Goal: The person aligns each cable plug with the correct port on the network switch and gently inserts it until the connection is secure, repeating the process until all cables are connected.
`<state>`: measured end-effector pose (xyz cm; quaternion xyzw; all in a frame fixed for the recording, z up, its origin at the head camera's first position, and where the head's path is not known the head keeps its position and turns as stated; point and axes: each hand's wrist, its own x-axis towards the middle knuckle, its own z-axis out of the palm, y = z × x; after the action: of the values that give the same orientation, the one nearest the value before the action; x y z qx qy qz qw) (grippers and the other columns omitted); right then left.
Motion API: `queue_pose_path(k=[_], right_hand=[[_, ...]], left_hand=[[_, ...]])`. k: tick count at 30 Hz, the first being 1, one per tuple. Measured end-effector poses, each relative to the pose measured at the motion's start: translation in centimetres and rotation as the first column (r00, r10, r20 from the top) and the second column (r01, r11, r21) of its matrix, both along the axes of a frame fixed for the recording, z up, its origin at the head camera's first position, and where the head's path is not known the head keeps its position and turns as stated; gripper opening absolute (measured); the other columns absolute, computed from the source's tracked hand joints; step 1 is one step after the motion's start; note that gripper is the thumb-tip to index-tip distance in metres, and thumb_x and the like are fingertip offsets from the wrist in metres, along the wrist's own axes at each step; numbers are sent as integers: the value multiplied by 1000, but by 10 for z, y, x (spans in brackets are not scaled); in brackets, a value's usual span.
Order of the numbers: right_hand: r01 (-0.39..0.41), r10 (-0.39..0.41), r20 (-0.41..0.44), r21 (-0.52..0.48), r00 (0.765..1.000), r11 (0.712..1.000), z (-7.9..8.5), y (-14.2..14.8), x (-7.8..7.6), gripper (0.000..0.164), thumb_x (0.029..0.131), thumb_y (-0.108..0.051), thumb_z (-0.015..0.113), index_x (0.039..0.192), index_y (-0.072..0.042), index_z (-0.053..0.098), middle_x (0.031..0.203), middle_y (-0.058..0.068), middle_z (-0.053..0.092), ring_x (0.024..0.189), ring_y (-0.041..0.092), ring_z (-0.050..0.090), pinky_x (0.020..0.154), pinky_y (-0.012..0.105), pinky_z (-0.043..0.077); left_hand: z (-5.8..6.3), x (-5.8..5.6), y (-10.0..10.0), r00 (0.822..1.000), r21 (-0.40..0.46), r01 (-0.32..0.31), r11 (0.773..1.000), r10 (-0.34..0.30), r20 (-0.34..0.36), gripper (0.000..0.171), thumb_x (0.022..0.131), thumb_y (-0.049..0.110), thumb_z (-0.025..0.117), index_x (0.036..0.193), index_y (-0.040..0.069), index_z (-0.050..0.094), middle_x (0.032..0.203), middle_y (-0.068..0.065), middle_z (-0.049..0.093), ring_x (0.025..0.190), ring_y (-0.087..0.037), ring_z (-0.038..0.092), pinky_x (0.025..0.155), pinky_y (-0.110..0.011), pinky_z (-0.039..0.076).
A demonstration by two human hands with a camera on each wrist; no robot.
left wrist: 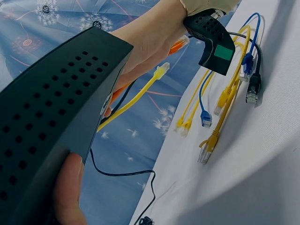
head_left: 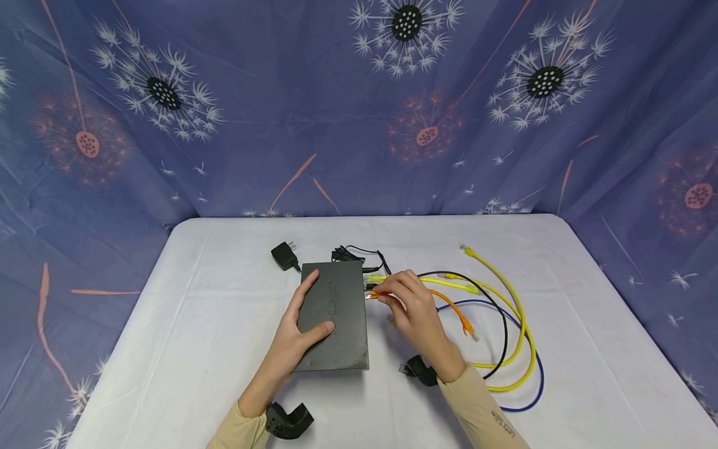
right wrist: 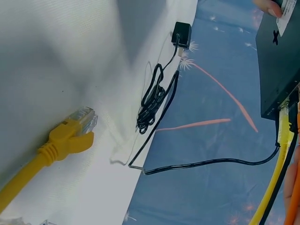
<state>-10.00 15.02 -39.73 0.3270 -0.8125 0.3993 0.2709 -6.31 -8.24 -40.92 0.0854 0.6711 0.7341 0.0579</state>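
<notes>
The left hand point(head_left: 294, 337) grips a black network switch point(head_left: 342, 346), holding it above the white-covered table point(head_left: 185, 324). At the switch's port side, the right hand point(head_left: 414, 308) pinches an orange Ethernet cable point(head_left: 452, 302) near its plug — whether that is fully seated, I cannot tell. A yellow Ethernet cable point(right wrist: 284, 129) enters a port just beside it, and the black power adapter point(head_left: 285, 255) rests on the table — beyond the switch.
</notes>
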Motion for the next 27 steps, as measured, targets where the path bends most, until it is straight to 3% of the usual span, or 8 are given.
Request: queue_pose_path(k=[7, 21, 27], right_hand=[[-8, 8, -9, -44, 1000, 999, -3, 1, -2, 19, 75, 7, 76, 88, -4, 67, 93, 4, 61, 89, 21, 58, 82, 22, 44], [-41, 40, -23, -32, 999, 999, -3, 6, -4, 20, 74, 5, 76, 87, -6, 67, 89, 3, 62, 86, 20, 56, 76, 24, 42], [-61, 60, -17, -40, 998, 997, -2, 5, -6, 20, 74, 7, 76, 87, -5, 67, 89, 3, 61, 86, 20, 55, 75, 25, 42]], left_hand=[[1, 0, 1, 1000, -19, 5, 1000, -5, -3, 83, 83, 7, 70, 150, 36, 29, 157, 4, 13, 142, -22, 7, 107, -57, 6], [0, 2, 6, 999, -74, 28, 997, -30, -26, 83, 85, 11, 69, 151, 36, 25, 157, 3, 12, 142, -25, 6, 106, -61, 6], [1, 2, 6, 999, -74, 46, 996, -46, -4, 83, 86, 11, 69, 151, 37, 24, 157, 1, 11, 142, -26, 7, 106, -60, 8]])
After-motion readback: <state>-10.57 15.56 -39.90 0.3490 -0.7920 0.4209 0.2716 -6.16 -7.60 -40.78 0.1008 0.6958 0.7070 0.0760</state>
